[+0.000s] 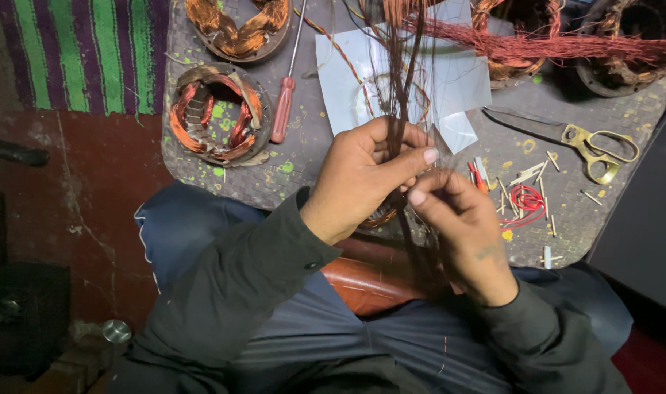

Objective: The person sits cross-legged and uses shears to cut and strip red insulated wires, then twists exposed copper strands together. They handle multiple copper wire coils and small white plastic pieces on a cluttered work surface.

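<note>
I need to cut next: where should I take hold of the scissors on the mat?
Take the scissors by the brass finger loops at their right end, coming in from the right. The dark blades point left toward the clear sheet, and the loops lie flat and unobstructed.

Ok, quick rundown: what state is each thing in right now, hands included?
Left hand: closed around the wire bundle, thumb pressed on it.
Right hand: pinching the same bundle lower down.
Wire bundle: held upright, strands loose at the top.
Scissors: lying on the mat, blades shut.
Screwdriver: lying flat, untouched.
Wound coil ring: resting on the mat, copper windings in place.
Red wire loop: coiled, lying among small sleeve pieces.
</note>
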